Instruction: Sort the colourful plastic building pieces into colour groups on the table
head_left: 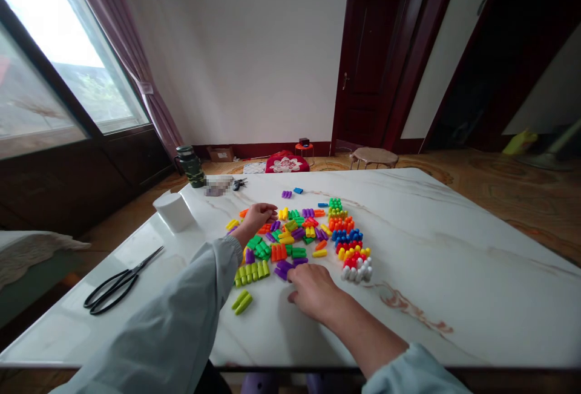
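Two bare hands are shown over a pale table (463, 236) strewn with coloured plastic blocks (278, 252). The right hand (313, 291) is held low, palm down, with its fingers bent; purple blocks (282, 269) are seen at its ten o'clock, at the fingertips, though whether any is pinched cannot be told. Between nine and ten o'clock of this hand a lime row (252, 273) is laid, at nine o'clock a lime pair (242, 302), and at one o'clock a many-coloured group (347, 237) with knobs upward. The left hand (259, 218) is reached across the far left of the scattered blocks, its fingers extended and loosely together; its grasp is hidden. Most of the scatter is found between three and six o'clock of it. Scissors (123, 283) are placed at its eight o'clock, a paper roll (173, 211) at nine, and a flask (190, 167) at ten.
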A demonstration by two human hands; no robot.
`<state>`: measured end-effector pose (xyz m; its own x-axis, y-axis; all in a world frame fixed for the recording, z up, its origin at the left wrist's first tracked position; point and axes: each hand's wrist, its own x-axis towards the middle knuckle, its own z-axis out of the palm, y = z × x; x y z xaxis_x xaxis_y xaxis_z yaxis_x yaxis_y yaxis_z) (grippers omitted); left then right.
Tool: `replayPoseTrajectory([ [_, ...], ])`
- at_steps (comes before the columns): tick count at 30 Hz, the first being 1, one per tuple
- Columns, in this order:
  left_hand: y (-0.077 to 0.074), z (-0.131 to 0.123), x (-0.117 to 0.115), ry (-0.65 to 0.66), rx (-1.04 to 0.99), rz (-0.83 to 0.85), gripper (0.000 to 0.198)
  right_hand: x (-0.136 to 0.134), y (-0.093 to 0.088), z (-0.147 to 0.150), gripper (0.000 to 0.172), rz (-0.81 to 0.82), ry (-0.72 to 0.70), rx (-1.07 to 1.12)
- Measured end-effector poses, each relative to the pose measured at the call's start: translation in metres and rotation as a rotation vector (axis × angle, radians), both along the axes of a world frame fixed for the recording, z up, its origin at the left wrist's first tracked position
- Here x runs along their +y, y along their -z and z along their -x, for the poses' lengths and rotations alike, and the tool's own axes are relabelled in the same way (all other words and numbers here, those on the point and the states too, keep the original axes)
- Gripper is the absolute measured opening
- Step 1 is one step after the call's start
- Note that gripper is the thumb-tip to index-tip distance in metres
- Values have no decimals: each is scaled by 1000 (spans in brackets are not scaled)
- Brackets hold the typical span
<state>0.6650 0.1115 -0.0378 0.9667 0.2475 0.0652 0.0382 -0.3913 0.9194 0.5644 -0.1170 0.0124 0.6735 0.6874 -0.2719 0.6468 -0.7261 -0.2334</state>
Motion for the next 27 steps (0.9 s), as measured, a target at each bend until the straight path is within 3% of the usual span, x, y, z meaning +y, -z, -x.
replayPoseTrajectory([
  [5,-6,22,-9,75,-30,-61,26,4,1,1,34,49,-39,14],
  [7,-8,40,-17,156,-21,-190,24,4,0,1,34,56,-45,4],
  [11,-7,89,-41,390,-9,-629,43,2,-1,2,30,41,-37,-4],
  [15,0,131,-66,460,56,-759,55,2,4,2,33,3,-60,-23],
  [18,12,140,-78,417,69,-812,64,2,9,0,39,-4,-68,-48],
  [22,38,137,-86,229,21,-871,57,-2,9,0,32,-9,-53,-65],
  [27,66,144,-94,122,-134,-968,59,-9,10,-4,32,-32,-35,-40],
])
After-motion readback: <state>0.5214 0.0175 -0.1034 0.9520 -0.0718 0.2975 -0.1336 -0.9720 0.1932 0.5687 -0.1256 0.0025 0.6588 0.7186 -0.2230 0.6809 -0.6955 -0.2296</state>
